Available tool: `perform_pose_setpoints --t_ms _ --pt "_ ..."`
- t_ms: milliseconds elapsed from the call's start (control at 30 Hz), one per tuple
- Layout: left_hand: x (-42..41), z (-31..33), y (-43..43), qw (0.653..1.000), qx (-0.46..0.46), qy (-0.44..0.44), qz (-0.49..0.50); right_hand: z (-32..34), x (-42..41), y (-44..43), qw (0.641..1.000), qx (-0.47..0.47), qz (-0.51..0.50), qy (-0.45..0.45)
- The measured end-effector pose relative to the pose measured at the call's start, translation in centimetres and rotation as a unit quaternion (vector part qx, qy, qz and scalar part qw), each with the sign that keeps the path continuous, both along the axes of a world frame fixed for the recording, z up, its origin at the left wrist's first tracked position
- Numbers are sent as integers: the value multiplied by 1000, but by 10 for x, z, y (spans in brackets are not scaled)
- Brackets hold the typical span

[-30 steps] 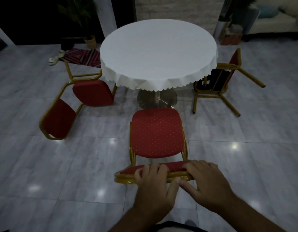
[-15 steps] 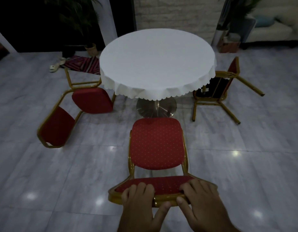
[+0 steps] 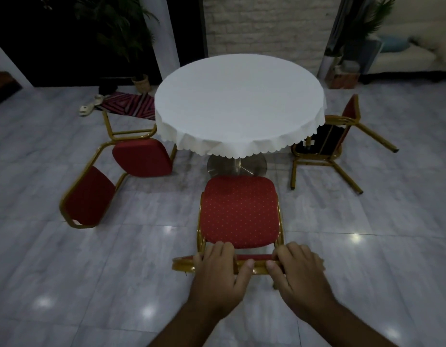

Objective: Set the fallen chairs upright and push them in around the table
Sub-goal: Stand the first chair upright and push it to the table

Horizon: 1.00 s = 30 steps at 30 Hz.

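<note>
Head view: both hands grip the top rail of the upright chair (image 3: 240,216) at 6 o'clock from the round surface (image 3: 239,101). The left hand (image 3: 217,274) curls over the gold rail, fingers on the far side and thumb on the near side; the right hand (image 3: 298,270) is wrapped the same way just beside it. The chair stands on its legs, seat facing 12 o'clock toward the pedestal, its front edge near the hanging white cloth but the seat not yet tucked under; its long axis runs from the backrest straight toward the surface's centre.

The left fallen chair (image 3: 116,176) lies at about 9 o'clock, tipped over, its backrest pointing out toward 7 o'clock and its legs toward the surface. The right fallen chair (image 3: 327,144) lies at about 3 o'clock, its dark underside showing and its legs sticking out toward 4 o'clock.

Risks, as I judge them: a push that is off-centre could slew the chair so that a front leg strikes the pedestal base (image 3: 237,167); the seat could catch the scalloped cloth edge and drag it; on the glossy tiled floor (image 3: 116,284) the legs may skid further than meant
</note>
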<state>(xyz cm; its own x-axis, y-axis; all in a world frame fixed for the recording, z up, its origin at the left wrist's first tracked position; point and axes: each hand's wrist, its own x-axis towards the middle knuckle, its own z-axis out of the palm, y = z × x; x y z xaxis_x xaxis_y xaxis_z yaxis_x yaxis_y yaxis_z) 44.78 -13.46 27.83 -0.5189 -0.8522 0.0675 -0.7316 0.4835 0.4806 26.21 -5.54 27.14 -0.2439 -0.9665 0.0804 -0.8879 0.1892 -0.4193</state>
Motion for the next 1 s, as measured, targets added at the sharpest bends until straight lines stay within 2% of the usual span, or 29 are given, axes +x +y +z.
perform_pose_setpoints --t_ms 333,600,1000 --pt "-23 -7 -60 999 -22 17 32 1 -17 -61 1000 -14 10 7" --pt "-38 -14 -75 996 -61 14 58 0 -33 -80 999 -9 31 8" --pt "-53 -12 -96 996 -58 -13 68 2 -52 -105 999 23 46 -4"
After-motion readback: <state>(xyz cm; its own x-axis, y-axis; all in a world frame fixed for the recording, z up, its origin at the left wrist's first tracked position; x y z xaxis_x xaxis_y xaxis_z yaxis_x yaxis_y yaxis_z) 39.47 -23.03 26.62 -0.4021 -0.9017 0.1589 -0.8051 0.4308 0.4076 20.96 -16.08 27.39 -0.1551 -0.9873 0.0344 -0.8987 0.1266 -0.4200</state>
